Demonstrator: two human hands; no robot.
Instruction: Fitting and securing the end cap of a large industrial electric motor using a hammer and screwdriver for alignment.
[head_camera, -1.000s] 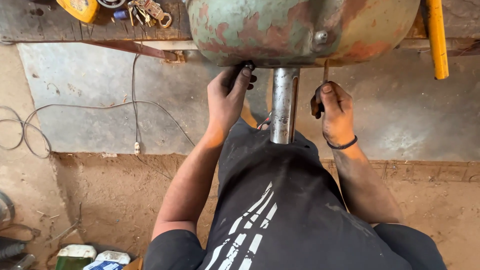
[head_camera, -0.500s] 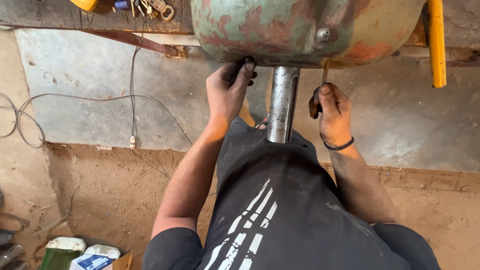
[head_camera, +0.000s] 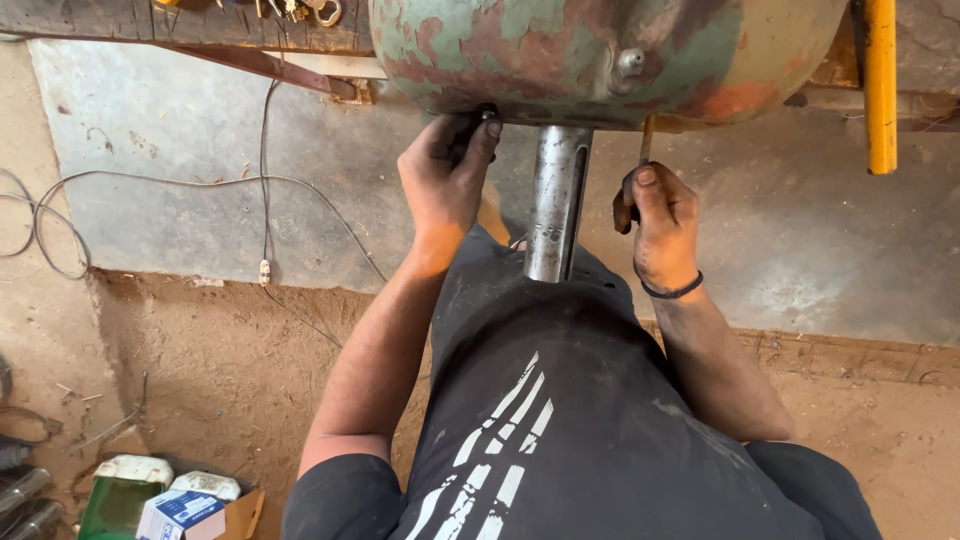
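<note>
A grey cable (head_camera: 150, 190) lies on the floor; small boxes (head_camera: 170, 505) lie lower left; a yellow bar (head_camera: 880, 85) hangs upper right.

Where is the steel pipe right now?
In the head view, the steel pipe hangs at centre frame beneath the rusty green tank, between the left hand and the right hand, its lower end against the dark shirt.

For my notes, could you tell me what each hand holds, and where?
Left hand grips a dark part under the tank; right hand pinches a thin rod at its lower end.

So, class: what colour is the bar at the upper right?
Bright yellow bar, seen clearest in the head view.
</note>
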